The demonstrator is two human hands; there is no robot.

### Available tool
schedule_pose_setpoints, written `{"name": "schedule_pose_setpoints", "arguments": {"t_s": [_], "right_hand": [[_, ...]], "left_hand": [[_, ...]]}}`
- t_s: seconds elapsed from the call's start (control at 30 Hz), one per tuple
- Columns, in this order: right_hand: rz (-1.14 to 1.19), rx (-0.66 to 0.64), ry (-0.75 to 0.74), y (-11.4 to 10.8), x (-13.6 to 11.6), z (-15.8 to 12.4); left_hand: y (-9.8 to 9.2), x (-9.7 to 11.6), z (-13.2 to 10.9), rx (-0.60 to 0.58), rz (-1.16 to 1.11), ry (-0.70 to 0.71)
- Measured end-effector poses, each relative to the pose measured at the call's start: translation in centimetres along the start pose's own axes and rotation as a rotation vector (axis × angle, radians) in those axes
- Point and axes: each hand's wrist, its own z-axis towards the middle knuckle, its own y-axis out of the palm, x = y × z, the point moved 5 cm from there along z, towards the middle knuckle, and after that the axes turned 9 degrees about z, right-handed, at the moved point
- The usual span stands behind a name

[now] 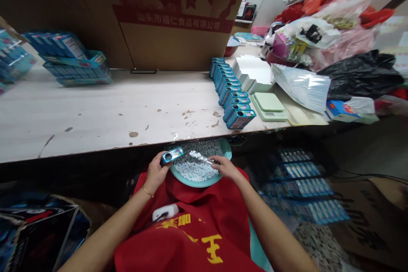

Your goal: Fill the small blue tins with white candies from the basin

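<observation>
My left hand (156, 172) holds a small blue tin (172, 155) tilted on its side over a teal bowl (228, 148) on my lap. The bowl is full of small pale blue and white candies (196, 169). My right hand (225, 165) grips a small metal spoon (200, 157) loaded with white candies, its tip pointing left toward the tin. A red apron with yellow characters (194, 229) covers my lap under the bowl.
A worn white table (95, 110) lies ahead. A row of blue tins (231, 95) stands at its right, beside a green scale (270, 105) and white cartons (255, 72). A big cardboard box (165, 12) is behind. Blue boxes (72, 57) stack at the left; more fill a crate (302, 187) on the floor.
</observation>
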Motion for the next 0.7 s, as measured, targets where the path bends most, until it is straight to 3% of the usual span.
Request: {"name": "schedule_pose_setpoints", "arguments": {"t_s": [0.13,0.27,0.4,0.53,0.7], "right_hand": [[-0.056,-0.014,-0.128,-1.8,-5.2,-2.2],[-0.46,-0.011,-0.122,-0.9,-10.8,-3.1],[-0.762,-0.012,-0.087,0.0,-14.0,-3.6],[-0.779,0.008,-0.084,-1.2,-14.4,-4.4],[-0.562,0.153,-0.065,-4.4,-10.7,-5.4]], "left_hand": [[1.0,1.0,0.2,-0.023,0.049,0.056],[1.8,2.2,0.4,-0.035,0.089,0.118],[2.1,2.5,0.4,-0.031,0.118,0.138],[1.4,2.2,0.1,-0.024,0.101,0.122],[-1.2,4.6,-0.1,0.009,0.087,0.175]]}}
